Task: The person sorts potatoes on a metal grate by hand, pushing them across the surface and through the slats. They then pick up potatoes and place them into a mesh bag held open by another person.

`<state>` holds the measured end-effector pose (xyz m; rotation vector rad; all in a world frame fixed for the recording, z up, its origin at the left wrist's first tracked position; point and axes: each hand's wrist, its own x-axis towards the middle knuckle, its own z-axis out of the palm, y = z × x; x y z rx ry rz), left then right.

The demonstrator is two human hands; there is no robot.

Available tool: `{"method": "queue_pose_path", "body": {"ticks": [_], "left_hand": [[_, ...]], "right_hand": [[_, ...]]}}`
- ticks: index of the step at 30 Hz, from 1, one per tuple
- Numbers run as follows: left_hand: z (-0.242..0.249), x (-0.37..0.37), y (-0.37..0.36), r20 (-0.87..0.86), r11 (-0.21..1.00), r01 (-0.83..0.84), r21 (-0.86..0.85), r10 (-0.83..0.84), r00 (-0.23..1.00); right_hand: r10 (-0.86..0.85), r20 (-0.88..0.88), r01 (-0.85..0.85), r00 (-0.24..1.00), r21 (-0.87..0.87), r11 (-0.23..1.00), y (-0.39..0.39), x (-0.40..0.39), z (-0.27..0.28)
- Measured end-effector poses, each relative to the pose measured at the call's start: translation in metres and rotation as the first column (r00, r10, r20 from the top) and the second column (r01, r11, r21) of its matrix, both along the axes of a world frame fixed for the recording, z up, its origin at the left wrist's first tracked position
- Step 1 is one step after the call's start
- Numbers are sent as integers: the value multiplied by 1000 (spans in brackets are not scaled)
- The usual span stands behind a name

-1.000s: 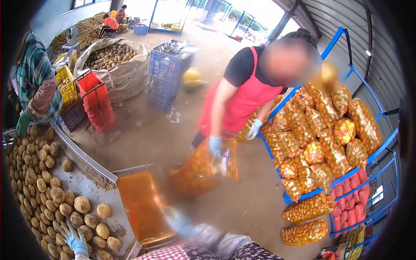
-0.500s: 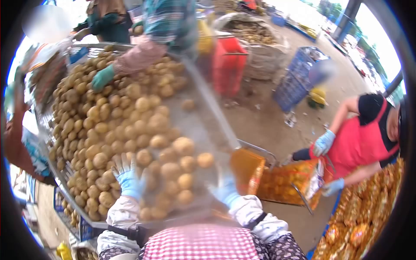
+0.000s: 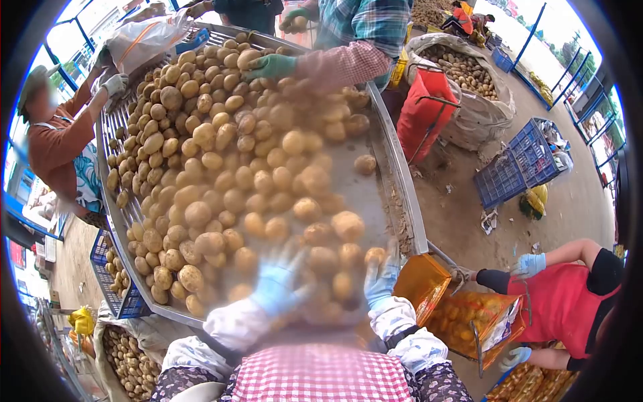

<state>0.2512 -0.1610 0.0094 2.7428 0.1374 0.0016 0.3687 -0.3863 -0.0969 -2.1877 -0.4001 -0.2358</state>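
Potatoes cover much of a metal sorting table. My left hand, in a light blue glove, is blurred among the potatoes near the table's front edge, fingers spread. At the front right corner, my right hand, gloved alike, has its fingers apart beside a potato. Several potatoes lie between my two hands. Just right of my right hand, an orange mesh bag with potatoes inside hangs on a metal frame below the table's corner.
Across the table a co-worker's green-gloved hand touches potatoes. Another person stands at the left by a white sack. A person in a red apron is at the right. Blue crates and a red bag stand beyond.
The view has turned, so the table appears further right. My left hand has moved right over the potatoes, closer to my right hand. The co-worker's green-gloved hand has reached farther up the pile.
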Motion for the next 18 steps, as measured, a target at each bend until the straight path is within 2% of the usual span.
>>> {"method": "queue_pose_path", "body": {"ticks": [1,2,4,6,7,8,10,12,13,16,18], "left_hand": [[10,-1,16,107,977,-178,121,165,980],[6,-4,37,195,899,-349,265,305,932],[-9,-20,66,147,847,-386,366,357,922],[-38,-30,55,68,920,-246,305,236,969],[-29,-24,36,46,929,-266,256,263,964],[-29,-18,25,15,948,-153,277,155,988],[-48,-3,2,28,914,17,406,-31,999],[-54,17,-23,44,991,102,89,-107,993],[-54,25,-29,62,987,145,-74,-141,988],[-32,50,-21,148,966,255,-31,-248,957],[-19,77,12,272,978,53,202,-108,956]], "right_hand": [[-24,-13,22,1000,-117,993,-5,-1,-3],[-18,-9,17,1000,-104,994,-6,-3,-1],[1,12,0,1000,-74,997,-5,-2,9],[26,80,-23,996,-38,999,-5,3,5],[35,111,-33,993,-19,999,-5,3,3],[21,112,-17,994,-30,999,-4,2,2],[-9,113,15,994,-58,998,-5,1,2],[-42,124,55,991,-108,993,-7,2,-8],[-56,133,74,989,-132,988,-8,2,-12],[-91,117,116,989,-232,966,-7,4,-4],[-86,177,126,980,-225,966,-5,2,0]]}}
